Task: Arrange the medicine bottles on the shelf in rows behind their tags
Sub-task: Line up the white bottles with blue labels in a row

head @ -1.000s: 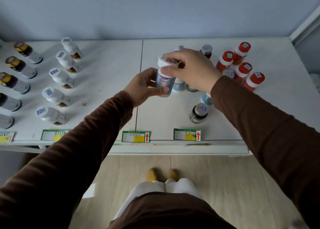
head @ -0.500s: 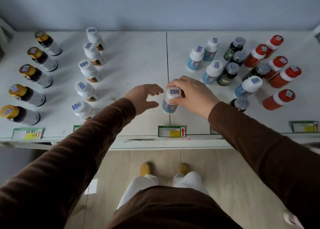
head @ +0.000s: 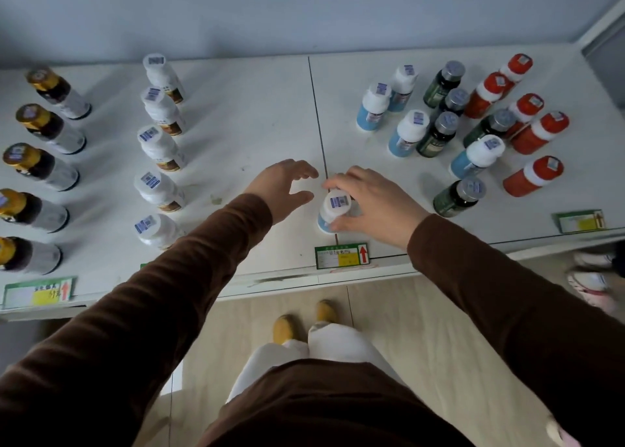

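A blue bottle with a white cap [head: 333, 211] stands upright on the white shelf [head: 257, 115], just behind the middle green tag [head: 341, 256]. My right hand [head: 368, 203] curls around it, fingertips on its cap and side. My left hand [head: 285, 187] hovers open beside it on the left, not touching. Further right, several more blue bottles [head: 407, 133] stand mixed with dark green bottles [head: 456, 198] and red bottles [head: 532, 176].
A row of white bottles [head: 157, 187] and a row of gold-capped dark bottles [head: 32, 209] stand in lines on the left, the latter behind a tag [head: 39, 291]. Another tag [head: 580, 221] is at the right front edge. Someone's shoes [head: 590, 279] show at the right.
The blue bottle came down from both hands onto the shelf behind the middle tag. My left hand let go and opened; my right hand stays on it.
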Motion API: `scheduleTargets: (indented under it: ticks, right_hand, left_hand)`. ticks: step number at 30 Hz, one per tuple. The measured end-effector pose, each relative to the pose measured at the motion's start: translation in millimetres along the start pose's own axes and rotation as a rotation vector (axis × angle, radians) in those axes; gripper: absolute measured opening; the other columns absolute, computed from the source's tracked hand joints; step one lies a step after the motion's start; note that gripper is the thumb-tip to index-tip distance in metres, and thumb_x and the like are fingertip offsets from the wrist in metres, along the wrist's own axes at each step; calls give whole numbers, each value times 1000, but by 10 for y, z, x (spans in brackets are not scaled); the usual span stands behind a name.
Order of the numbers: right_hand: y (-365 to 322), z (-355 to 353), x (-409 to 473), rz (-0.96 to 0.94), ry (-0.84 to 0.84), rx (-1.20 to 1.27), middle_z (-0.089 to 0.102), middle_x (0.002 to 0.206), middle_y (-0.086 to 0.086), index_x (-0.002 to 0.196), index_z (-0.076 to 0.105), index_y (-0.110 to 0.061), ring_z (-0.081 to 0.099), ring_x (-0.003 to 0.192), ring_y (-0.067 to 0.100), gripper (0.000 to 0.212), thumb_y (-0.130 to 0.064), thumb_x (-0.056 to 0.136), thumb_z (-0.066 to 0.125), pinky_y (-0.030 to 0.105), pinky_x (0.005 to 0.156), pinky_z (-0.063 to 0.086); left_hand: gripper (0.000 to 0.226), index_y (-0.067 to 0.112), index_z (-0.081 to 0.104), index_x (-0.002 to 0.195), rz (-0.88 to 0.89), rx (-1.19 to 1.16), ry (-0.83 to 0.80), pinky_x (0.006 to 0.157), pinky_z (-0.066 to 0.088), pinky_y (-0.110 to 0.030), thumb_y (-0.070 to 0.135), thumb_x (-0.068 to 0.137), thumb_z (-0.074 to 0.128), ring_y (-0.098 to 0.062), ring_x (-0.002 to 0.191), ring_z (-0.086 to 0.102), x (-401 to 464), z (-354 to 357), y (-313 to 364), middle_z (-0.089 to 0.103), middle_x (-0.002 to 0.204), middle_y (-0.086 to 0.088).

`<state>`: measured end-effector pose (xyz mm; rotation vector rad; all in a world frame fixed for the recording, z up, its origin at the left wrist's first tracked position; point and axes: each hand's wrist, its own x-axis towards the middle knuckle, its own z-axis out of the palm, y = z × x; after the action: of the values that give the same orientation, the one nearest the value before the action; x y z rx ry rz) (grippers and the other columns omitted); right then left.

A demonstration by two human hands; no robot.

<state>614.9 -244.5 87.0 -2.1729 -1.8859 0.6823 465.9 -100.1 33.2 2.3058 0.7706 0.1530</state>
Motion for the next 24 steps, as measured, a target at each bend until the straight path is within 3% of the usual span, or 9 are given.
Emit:
scheduleTargets:
  ticks: [2, 5, 9, 13, 17, 20, 24]
  right_hand:
    - [61, -77, 7, 16, 5, 79, 52, 119, -3, 133, 50, -28, 48, 106, 13, 64, -50, 77, 72, 28, 85, 39]
    - [245, -241, 34, 53, 101, 150, 56, 114, -4, 126, 57, -27, 52, 100, 12, 54, -55, 81, 66, 27, 82, 42]
    - [646, -550, 86, 167, 307, 144, 60, 108, 0, 119, 63, -20, 58, 92, 17, 35, -36, 88, 67, 34, 83, 50]
    - [1038, -835, 155, 245, 446, 46, 59, 114, 3, 121, 61, -19, 59, 95, 19, 31, -23, 91, 63, 41, 89, 50]
    - [1272, -977, 259, 213, 313, -77, 50, 133, 6, 136, 49, -23, 49, 119, 26, 48, -24, 91, 63, 40, 100, 42]
    - [1330, -984, 353, 163, 180, -132, 48, 136, 5, 142, 44, -25, 46, 125, 26, 57, -24, 89, 65, 40, 104, 39]
    - [1379, -922, 407, 144, 139, -158, 52, 129, 4, 138, 49, -27, 47, 121, 25, 49, -21, 91, 62, 29, 89, 32]
  left_hand:
    - [34, 20, 62, 118, -4, 7, 1, 91, 45, -29, 19, 84, 67, -16, 103, 58, 68, -18, 20, 64, 113, 0]
    - [33, 20, 62, 118, -20, 8, 25, 92, 46, -32, 21, 85, 67, -16, 103, 59, 230, -59, 97, 64, 113, 1]
    - [34, 20, 62, 116, -22, -24, 44, 92, 48, -32, 23, 83, 69, -16, 100, 59, 591, -50, 331, 64, 112, 1]
    - [44, 22, 58, 122, -33, -40, -38, 95, 48, -32, 30, 81, 72, -15, 102, 59, 1018, 123, 605, 64, 117, 2]
    - [65, 19, 50, 132, -57, -114, -127, 98, 46, -31, 31, 75, 79, -18, 106, 57, 1369, 421, 840, 59, 120, 0]
    - [71, 17, 48, 131, -59, -95, -167, 94, 45, -30, 33, 70, 81, -20, 106, 56, 1555, 615, 938, 58, 120, -1]
    - [65, 14, 52, 125, -75, -100, -160, 96, 47, -34, 31, 70, 81, -22, 105, 59, 1697, 760, 967, 64, 116, -4]
